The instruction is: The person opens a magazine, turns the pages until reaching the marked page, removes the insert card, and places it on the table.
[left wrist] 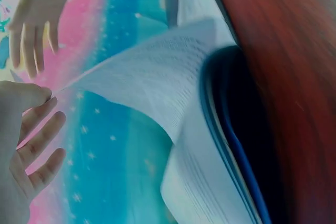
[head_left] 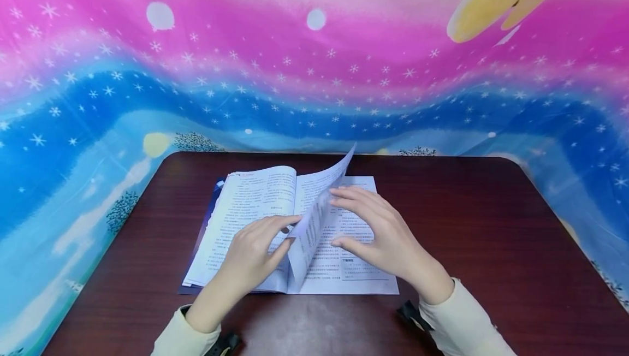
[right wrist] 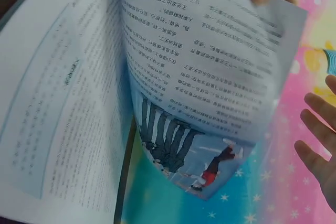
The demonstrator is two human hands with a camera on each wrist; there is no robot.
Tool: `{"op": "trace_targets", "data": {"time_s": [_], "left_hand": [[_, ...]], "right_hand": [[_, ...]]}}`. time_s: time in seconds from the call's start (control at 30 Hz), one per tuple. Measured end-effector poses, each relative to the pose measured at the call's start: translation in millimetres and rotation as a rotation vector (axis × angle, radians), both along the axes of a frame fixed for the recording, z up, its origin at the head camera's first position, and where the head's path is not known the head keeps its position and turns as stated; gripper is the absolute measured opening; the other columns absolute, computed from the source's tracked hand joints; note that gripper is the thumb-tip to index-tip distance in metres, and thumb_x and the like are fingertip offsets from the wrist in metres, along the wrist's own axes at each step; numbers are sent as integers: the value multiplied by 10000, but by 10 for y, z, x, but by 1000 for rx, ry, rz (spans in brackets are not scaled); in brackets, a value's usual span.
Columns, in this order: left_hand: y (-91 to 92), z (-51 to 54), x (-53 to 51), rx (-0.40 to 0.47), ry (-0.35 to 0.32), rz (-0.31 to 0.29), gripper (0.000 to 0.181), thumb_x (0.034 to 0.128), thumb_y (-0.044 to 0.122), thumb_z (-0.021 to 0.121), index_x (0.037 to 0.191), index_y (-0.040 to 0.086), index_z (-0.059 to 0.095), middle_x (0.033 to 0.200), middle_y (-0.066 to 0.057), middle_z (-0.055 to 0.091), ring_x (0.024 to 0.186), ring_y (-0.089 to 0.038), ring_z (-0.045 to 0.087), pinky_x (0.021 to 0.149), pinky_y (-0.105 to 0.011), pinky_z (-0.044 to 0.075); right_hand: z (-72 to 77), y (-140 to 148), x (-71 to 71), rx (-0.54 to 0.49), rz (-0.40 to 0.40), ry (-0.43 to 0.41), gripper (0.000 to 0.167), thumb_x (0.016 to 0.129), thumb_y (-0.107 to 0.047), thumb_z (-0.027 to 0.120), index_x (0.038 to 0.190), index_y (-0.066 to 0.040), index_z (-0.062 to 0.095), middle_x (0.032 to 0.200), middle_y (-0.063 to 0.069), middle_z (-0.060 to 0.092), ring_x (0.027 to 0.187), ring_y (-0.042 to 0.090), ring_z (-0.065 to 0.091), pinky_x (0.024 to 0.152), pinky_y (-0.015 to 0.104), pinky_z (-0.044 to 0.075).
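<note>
Open magazine lying on the dark reddish-brown bench, near the middle of the head view, dark blue cover showing along its left side. One leaf stands up from the spine, curved, its top corner leaning right. Left hand over the left page, thumb and forefinger pinching the leaf's free edge; left wrist view shows the other three fingers apart from the paper, slightly bent. Right hand above the right page, fingers extended and gently bent, thumb spread well away from them; holds nothing. In the head view its fingertips overlap the leaf, but the right wrist view shows a gap between hand and paper. Same view: printed columns on the leaf, and at one end a colour picture with dark tree-like shapes and a figure in red. Flat right page carries columns of text and a boxed passage near its lower edge. Pale sleeves on both arms, dark straps by the wrists. Behind the bench, a pink and blue cloth patterned with white snowflakes.
</note>
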State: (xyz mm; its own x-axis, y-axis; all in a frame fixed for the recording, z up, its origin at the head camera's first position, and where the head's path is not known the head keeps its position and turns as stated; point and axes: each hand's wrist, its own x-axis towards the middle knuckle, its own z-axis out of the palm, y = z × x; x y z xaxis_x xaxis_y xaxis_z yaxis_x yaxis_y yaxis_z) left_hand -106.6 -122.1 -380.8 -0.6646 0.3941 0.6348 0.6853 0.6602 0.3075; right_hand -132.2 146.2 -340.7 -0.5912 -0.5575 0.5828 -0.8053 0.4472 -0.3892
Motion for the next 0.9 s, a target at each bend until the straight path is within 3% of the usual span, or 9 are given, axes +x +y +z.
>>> {"op": "trace_targets", "data": {"time_s": [0.1,0.23,0.5,0.73,0.9], "left_hand": [[-105,-52,7,-21,-32,63,555,812,97,813,1325,116,603,1070,-24,716,893,-157,684,720,-365,568],[-244,-112,28,-60,-124,156,650,813,120,824,1393,99,533,1051,-49,709,879,-189,681,699,-393,547],[-555,-233,97,-106,-245,297,740,791,131,843,1433,89,477,1043,-77,708,860,-198,671,664,-380,533],[-800,-282,219,-133,-355,395,735,808,136,824,1443,84,457,1083,-121,708,854,-247,673,656,-435,545],[-956,-299,292,-159,-396,445,746,813,156,820,1445,61,434,1105,-167,700,879,-305,676,694,-501,552]], "right_hand": [[-29,40,28,24,-4,7,565,910,-459,694,1357,-126,596,1418,33,553,1322,264,482,1091,501,368],[-109,124,49,72,-20,26,566,951,-545,575,1328,-124,619,1380,27,579,1302,236,502,1092,445,371],[-319,351,93,185,-44,17,451,849,-322,785,1253,-160,669,1318,-6,618,1248,193,542,1044,420,408],[-540,598,93,264,-23,29,402,864,-313,776,1223,-161,679,1265,-18,638,1164,184,583,981,410,440],[-650,757,102,335,-26,-18,430,851,-307,791,1238,-159,675,1274,-18,634,1183,185,575,991,408,435]]}}
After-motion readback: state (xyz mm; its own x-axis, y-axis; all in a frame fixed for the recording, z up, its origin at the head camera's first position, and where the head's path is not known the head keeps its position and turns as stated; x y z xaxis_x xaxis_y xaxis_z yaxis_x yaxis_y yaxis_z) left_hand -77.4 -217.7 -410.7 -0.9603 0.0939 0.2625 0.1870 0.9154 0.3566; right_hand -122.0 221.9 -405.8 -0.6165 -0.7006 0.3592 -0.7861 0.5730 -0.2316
